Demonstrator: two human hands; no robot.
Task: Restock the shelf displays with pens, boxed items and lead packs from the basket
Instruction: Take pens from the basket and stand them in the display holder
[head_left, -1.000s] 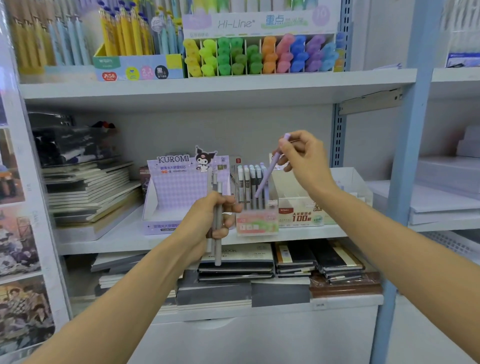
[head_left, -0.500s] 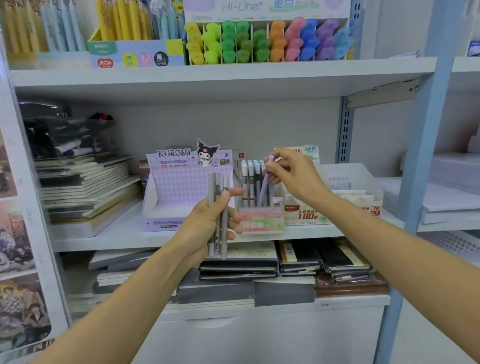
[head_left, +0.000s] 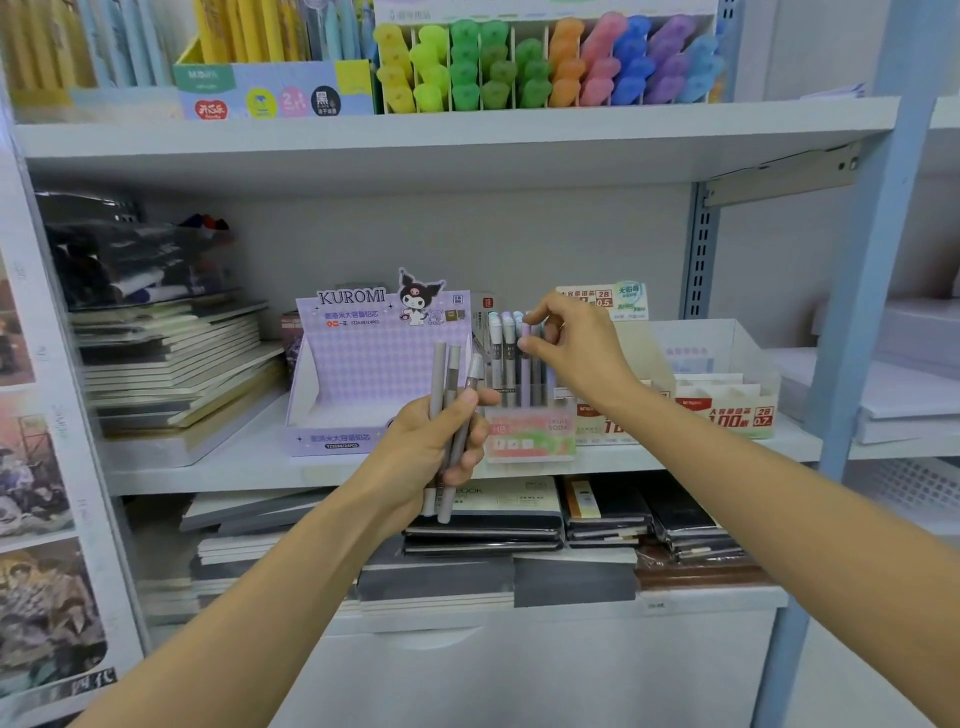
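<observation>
While the left hand grips three grey pens upright, fingers curled round them, the right hand pinches a lilac pen standing in the pink display box; Kuromi box stands just beside it on the middle shelf

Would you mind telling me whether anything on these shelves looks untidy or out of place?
Yes: the notebook stack at the middle shelf's left fans out unevenly, and the lower-shelf notebooks lie in crooked, overlapping piles.
</observation>
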